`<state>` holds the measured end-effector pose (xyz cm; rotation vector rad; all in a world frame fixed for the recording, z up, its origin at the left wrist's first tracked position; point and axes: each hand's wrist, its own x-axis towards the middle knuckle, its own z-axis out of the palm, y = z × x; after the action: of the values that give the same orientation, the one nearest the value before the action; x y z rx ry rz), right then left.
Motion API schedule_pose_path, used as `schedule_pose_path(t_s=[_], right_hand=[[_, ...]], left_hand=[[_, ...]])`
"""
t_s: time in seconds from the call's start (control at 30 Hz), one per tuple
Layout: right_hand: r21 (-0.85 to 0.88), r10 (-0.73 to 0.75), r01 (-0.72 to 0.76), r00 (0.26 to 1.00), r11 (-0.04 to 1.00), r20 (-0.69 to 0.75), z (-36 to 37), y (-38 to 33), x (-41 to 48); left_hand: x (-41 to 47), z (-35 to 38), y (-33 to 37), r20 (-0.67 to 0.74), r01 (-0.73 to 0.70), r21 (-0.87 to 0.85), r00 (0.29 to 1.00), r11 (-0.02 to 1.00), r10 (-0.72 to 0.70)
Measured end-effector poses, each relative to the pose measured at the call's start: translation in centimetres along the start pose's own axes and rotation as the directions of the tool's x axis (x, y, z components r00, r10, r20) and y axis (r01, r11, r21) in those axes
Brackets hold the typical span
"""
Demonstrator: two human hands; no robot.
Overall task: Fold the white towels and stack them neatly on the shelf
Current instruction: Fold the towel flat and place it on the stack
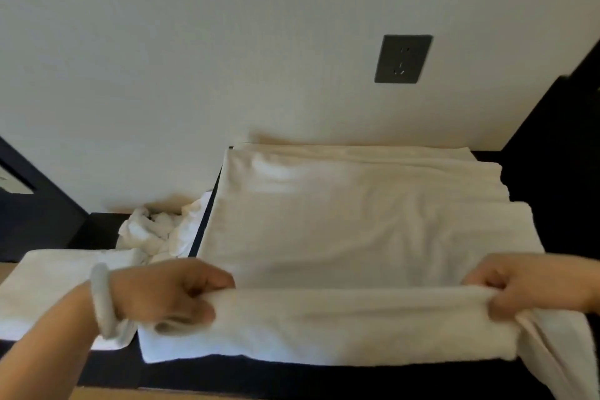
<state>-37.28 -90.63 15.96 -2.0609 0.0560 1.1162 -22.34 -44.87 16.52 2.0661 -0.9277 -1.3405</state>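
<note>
A dark shelf top (pixel 292 377) runs across the lower half of the frame. A large white towel (pixel 341 221) lies spread over its centre and right; a folded towel (pixel 55 289) sits at lower left, with a crumpled white heap (pixel 152 230) just behind it, centre left

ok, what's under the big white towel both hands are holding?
A black shelf top shows past the large white towel on the right and near sides. Anything else beneath is covered.
</note>
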Motion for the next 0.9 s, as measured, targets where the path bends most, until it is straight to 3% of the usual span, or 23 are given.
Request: schedule_pose_path(t_s=[0.07, 0.13, 0.2, 0.27, 0.33, 0.4, 0.53, 0.7, 0.9], right_hand=[[0.03, -0.017, 0.02, 0.996, 0.999, -0.092, -2.0, -1.2, -0.2], [-0.035, -0.011, 0.001, 0.953, 0.999, -0.304, -3.9, -2.5, 1.4], [-0.113, 0.012, -0.087, 0.841, 0.99, -0.541, -5.4, -2.8, 4.7], [-0.162, 0.044, -0.207, 0.734, 0.965, -0.678, -5.9, -2.3, 8.0], [-0.229, 0.07, -0.309, 0.722, 0.923, -0.688, -5.4, -1.3, 10.6], [-0.28, 0.06, -0.342, 0.722, 0.897, -0.689, -4.4, -0.5, 12.3], [-0.313, -0.003, -0.344, 0.668, 0.885, -0.744, -3.0, 0.8, 12.7], [-0.356, 0.008, -0.273, 0.803, 0.894, -0.596, -3.4, 2.7, 10.2], [-0.351, 0.038, -0.169, 0.936, 0.921, -0.351, -3.7, 4.1, 8.9]], left_hand=[[0.1, -2.1, -0.4, -0.063, -0.024, -0.135, 0.998, 0.991, 0.015], [1.9, -4.0, -0.9, -0.237, 0.029, -0.183, 0.969, 0.983, -0.072], [4.5, -5.3, -1.9, -0.409, 0.062, -0.23, 0.899, 0.971, -0.154], [6.5, -5.5, -3.4, -0.53, 0.126, -0.249, 0.812, 0.96, -0.244], [7.3, -4.5, -4.3, -0.553, 0.223, -0.264, 0.762, 0.938, -0.337], [7.6, -3.8, -5.9, -0.572, 0.183, -0.306, 0.749, 0.934, -0.335], [6.6, -2.7, -7.0, -0.54, 0.157, -0.226, 0.801, 0.961, -0.258], [4.6, -0.6, -7.5, -0.461, 0.205, -0.115, 0.856, 0.972, -0.235], [2.9, 1.2, -7.7, -0.358, 0.259, -0.375, 0.845, 0.89, -0.397]])
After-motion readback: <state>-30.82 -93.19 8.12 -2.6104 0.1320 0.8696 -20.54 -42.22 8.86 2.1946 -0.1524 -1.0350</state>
